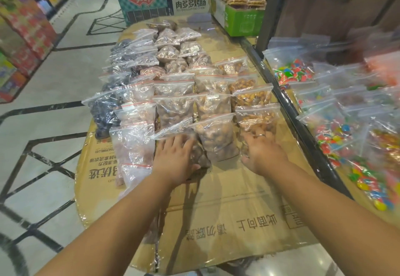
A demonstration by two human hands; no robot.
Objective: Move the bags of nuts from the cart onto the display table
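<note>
**A:** How will these zip bags of nuts handle?

**B:** Soft and lumpy, I'd judge. The film is thin and slick and the load is loose, so it shifts and sags. They look moderately heavy for their size. The nuts won't break easily, but the seal strip could pop if a bag is lifted by its top. It's better to take the full belly from the near end, with fingers over and thumb under.

**A:** Where are they now?

**B:** All are in rows on the cardboard sheet, on the hands' side of the black rail. I take that for the cart. Beyond the rail, candy bags cover what looks like the display table.

**A:** And the right hand?

**B:** It is on the bag of golden nuts, the near one closest to the rail. Its fingers are bent down into the bag and the thumb is at the near edge. That's a grip on the bottom end.

**A:** The left hand?

**B:** It is farther from the rail, on a bag of dark nuts. The fingers are spread and nearly straight on top, with the thumb along the near edge. It's resting there rather than closed round the bag.
</note>
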